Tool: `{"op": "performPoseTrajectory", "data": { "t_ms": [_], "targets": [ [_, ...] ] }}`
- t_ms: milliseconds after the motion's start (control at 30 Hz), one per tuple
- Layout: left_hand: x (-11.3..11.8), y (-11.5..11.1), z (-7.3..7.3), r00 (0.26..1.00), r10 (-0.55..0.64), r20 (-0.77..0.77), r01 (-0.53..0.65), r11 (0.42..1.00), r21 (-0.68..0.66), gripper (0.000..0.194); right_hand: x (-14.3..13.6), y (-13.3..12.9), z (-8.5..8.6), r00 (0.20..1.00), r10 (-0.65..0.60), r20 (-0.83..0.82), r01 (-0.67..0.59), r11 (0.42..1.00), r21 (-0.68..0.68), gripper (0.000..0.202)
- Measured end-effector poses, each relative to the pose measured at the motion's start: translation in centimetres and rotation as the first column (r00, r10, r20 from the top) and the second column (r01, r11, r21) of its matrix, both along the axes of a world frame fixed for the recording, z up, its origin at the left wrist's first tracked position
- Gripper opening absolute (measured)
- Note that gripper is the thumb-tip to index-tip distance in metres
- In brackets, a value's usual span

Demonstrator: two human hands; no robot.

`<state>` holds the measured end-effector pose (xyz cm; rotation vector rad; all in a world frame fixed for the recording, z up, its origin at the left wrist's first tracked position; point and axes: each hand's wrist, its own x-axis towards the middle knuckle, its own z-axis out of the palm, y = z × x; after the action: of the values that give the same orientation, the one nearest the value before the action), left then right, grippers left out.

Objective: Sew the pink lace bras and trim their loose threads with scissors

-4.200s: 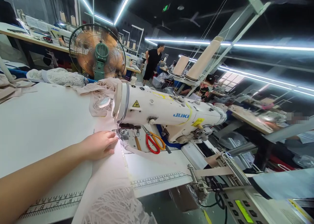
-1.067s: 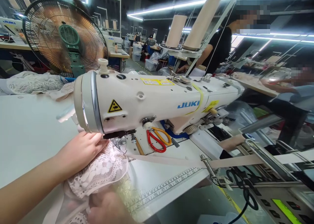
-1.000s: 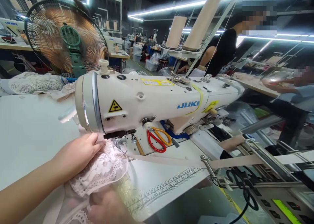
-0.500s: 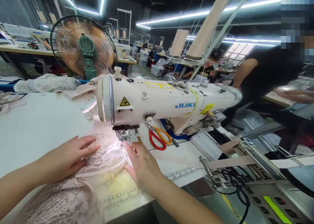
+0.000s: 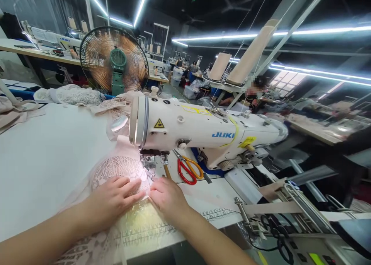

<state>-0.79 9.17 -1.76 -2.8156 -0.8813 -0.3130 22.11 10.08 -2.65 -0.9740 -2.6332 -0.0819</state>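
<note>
A white JUKI sewing machine [image 5: 203, 131] stands on the white table [image 5: 43, 156]. Pale pink lace fabric [image 5: 116, 170] lies under its needle foot [image 5: 149, 162]. My left hand [image 5: 113, 199] rests flat on the lace, fingers spread, just in front of the foot. My right hand [image 5: 166, 197] presses flat on the fabric edge beside it, fingertips nearly touching the left hand. A beige elastic strip [image 5: 261, 207] runs in from the right toward the foot.
Red and orange scissors [image 5: 185, 170] lie on the machine bed behind my right hand. A green fan [image 5: 114, 62] and heaps of lace [image 5: 69, 94] stand at the back. A folder rig and control panel [image 5: 290, 226] sit at right. A seated person [image 5: 255, 89] works beyond.
Both hands have drawn back toward me and closer together on the lace; the view has tilted left and down. A person in black who stood close at right has gone from view.
</note>
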Motion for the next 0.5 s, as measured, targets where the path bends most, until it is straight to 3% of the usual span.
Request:
{"op": "performPoseTrajectory", "data": {
  "t_ms": [233, 400, 500],
  "targets": [
    [-1.3, 2.6, 1.5, 0.991, -0.131, -0.007, 0.131, 0.991, -0.039, 0.034, -0.7, -0.4, 0.7, 0.999, -0.027, -0.023, 0.026, 0.999, -0.048, 0.016],
    [-1.8, 4.3, 1.2, 0.969, -0.242, 0.043, 0.242, 0.97, 0.001, 0.034, -1.2, -0.7, 0.6, 0.988, -0.142, 0.054, 0.145, 0.988, -0.054, 0.012],
    [-2.1, 5.2, 1.0, 0.963, -0.27, 0.02, 0.27, 0.963, 0.008, 0.038, -1.6, -0.6, 0.6, 0.984, -0.147, 0.104, 0.15, 0.988, -0.031, 0.026]
  ]
}}
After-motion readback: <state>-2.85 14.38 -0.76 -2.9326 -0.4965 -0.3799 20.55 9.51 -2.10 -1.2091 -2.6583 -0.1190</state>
